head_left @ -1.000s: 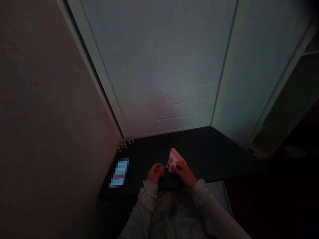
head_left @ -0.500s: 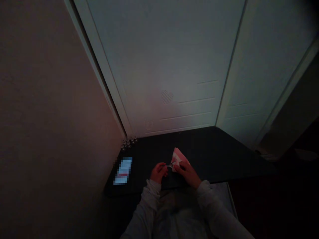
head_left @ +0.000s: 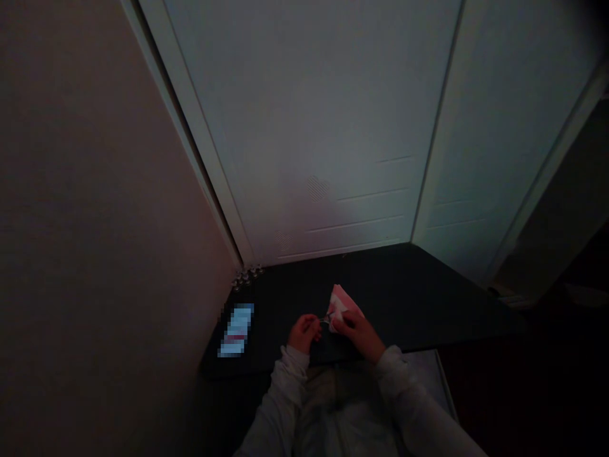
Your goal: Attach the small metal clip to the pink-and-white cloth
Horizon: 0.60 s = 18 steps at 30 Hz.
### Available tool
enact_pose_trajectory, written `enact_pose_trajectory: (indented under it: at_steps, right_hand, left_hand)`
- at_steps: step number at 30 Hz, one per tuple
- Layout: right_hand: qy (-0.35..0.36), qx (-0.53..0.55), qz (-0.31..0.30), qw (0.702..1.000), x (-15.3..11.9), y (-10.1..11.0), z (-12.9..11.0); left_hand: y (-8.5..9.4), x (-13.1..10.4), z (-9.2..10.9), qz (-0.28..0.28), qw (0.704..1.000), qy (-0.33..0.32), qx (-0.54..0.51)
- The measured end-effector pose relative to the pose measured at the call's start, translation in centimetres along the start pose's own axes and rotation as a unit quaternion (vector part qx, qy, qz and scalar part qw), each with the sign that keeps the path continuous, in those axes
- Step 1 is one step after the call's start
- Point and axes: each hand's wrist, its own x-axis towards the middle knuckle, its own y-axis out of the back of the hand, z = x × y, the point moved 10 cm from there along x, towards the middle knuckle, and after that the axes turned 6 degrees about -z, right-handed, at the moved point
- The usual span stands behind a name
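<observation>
Low over the dark table (head_left: 399,285), my two hands are close together. My right hand (head_left: 359,333) is closed on a folded pinkish-white cloth or tissue (head_left: 341,298), whose upper corner points away from me. My left hand (head_left: 303,333) has its fingers pinched on a small, thin, shiny piece (head_left: 324,319). That piece reaches from the left fingertips to the cloth's edge; its far end is partly hidden, and the dim light hides its exact kind.
A lit, blurred-out phone-like screen (head_left: 236,331) lies at the table's left. Several small shiny metal pieces (head_left: 245,277) stand in the back left corner. White panels (head_left: 314,127) border the back, and a wall (head_left: 118,222) rises on the left.
Both hands keep their grips on the cloth and the shiny piece, almost unmoved. The whole view has shifted very slightly.
</observation>
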Motion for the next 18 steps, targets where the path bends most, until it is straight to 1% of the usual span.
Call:
enact_pose_trajectory:
  at_steps: [5,12,18]
  right_hand:
    - [0.006,-0.011,0.003,1.000,0.02,0.07,-0.08]
    - [-0.011,0.009,0.000,1.000,-0.26,-0.10,-0.24]
    - [-0.009,0.015,0.012,1.000,-0.43,0.21,-0.62]
  left_hand:
    - [0.00,-0.06,0.04,0.005,1.000,0.004,0.004]
    - [-0.04,-0.15,0.26,0.003,1.000,-0.001,0.004]
    - [0.13,0.02,-0.16,-0.006,1.000,-0.001,-0.002]
